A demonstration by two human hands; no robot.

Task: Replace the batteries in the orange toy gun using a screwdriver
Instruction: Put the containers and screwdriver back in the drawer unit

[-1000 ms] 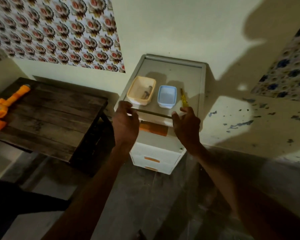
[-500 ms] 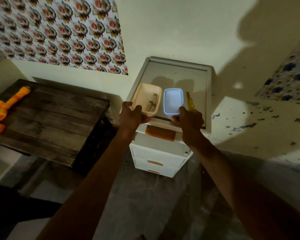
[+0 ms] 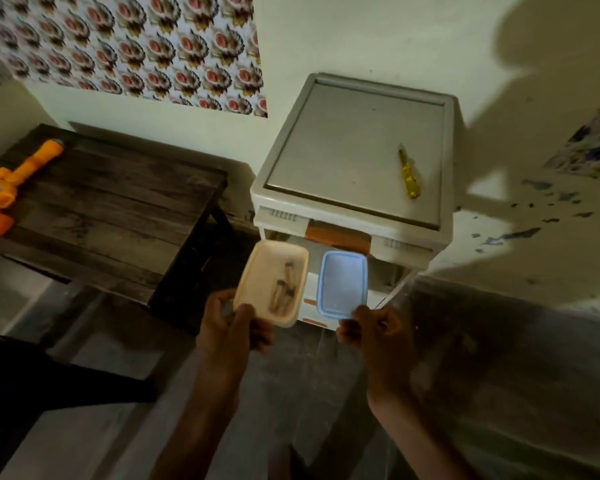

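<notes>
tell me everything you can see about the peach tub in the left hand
The peach tub is a shallow, rounded-rectangle container, seemingly plastic, with no lid on. A few dark cylindrical pieces, likely batteries, lie inside. The left hand grips its near edge, holding it in the air in front of the drawer unit.

Apparently bare forearms [image 3: 201,410] meet left hand [image 3: 234,336], right hand [image 3: 378,332].

The toy gun [image 3: 0,188] is lying on the table [image 3: 118,209] at left, the screwdriver [image 3: 408,174] on the drawer unit [image 3: 326,150] to its right, and before the unit the left tub [image 3: 254,276], batteries [image 3: 284,289] inside, is being held just beside the right tub [image 3: 343,285].
</notes>
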